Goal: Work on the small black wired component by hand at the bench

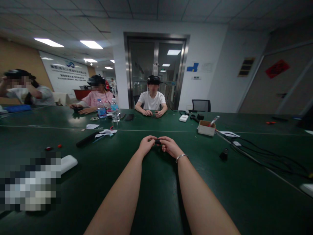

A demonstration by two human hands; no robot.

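Observation:
Both my arms reach forward over the dark green table [158, 182]. Between my fingertips is a small black object [158, 142], too small and too covered by fingers to name. My left hand [147, 144] pinches its left end, thumb and fingers closed. From the other side my right hand [170, 146] grips its right end, with a silver bangle on that wrist. The object is held level, close to the tabletop; whether it touches the surface I cannot tell.
To the right stand a small box [206, 129] with a pen-like item, a black clip-like object [224, 154] and loose cables [266, 156]. Left lie a black tube-like thing [86, 139] and paper scraps [105, 133]. Water bottles [114, 111] stand farther back. Several people sit across the table.

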